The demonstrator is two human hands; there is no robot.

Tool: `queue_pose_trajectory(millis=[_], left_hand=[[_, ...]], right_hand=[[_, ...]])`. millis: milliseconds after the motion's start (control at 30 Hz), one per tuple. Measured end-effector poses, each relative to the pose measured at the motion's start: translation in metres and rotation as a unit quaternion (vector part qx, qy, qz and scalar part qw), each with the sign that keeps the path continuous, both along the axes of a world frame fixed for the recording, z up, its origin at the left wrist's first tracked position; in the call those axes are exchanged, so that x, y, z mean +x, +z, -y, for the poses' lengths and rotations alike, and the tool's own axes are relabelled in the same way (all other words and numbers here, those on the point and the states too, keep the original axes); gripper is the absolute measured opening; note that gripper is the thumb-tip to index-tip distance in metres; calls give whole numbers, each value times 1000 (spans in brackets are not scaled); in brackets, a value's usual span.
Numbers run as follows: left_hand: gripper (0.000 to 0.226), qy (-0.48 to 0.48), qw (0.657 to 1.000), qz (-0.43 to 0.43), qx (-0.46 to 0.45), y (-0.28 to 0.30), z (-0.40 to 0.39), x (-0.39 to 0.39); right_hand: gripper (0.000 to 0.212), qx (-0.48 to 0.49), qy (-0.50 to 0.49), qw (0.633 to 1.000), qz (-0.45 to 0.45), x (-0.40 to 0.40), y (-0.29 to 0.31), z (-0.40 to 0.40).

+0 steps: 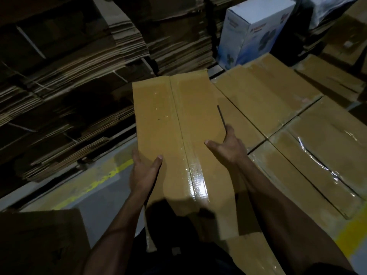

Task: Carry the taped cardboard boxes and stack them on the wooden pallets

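Holding one long brown cardboard box (172, 132) sealed with clear tape along its middle seam, I am gripping it from both sides. My left hand (144, 171) is clasping the box's near left edge, thumb lying on the top face and the other fingers (135, 155) wrapping down the side. My right hand (228, 145) is pressing on the right edge, thumb spread across the top and fingers curling over the side, where they are slipping out of sight. The box is sitting level with a row of similar taped brown cardboard boxes (278, 108) packed together on my right; I am counting about five of those tops, some shining with wrinkled clear tape, though the far ones are running out of view. The held box's right edge is lying just beside the nearest of them.

One white and blue printed carton (256, 30) is standing upright beyond the row. On my left, several tall stacks of flattened brown corrugated cardboard (79, 72) are leaning in dim light; I cannot tell how many. The grey floor (103, 193) below is showing one worn yellow painted line (95, 183). One more dark brown cardboard piece (43, 241) is lying at my lower left.
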State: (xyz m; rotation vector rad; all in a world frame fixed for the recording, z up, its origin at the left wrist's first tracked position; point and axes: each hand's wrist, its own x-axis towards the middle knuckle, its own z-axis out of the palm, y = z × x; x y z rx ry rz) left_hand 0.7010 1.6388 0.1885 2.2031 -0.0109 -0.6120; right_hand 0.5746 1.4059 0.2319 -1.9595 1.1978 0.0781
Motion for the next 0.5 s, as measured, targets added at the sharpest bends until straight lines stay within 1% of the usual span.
queue_pose_trajectory(millis=[133,167,233,333,500], left_hand=[[72,-1,999,-35,-19,-19,21,35],[71,3,998,-50,-27,-24,26,46],[74,16,997,-72,-35,-33,35,65],[83,34,994,-90,-44,-47,43,90],[98,15,992,-115,-53,-70,54,111]], right_hand=[[87,19,-29,999,-18,34,-17,20],[85,21,-29,999,-15,44,-22,24],[86,25,-30,999,-13,63,-30,32],[91,40,-10,999,-33,97,-45,47],[83,69,-11,997,-24,137,-66,72]])
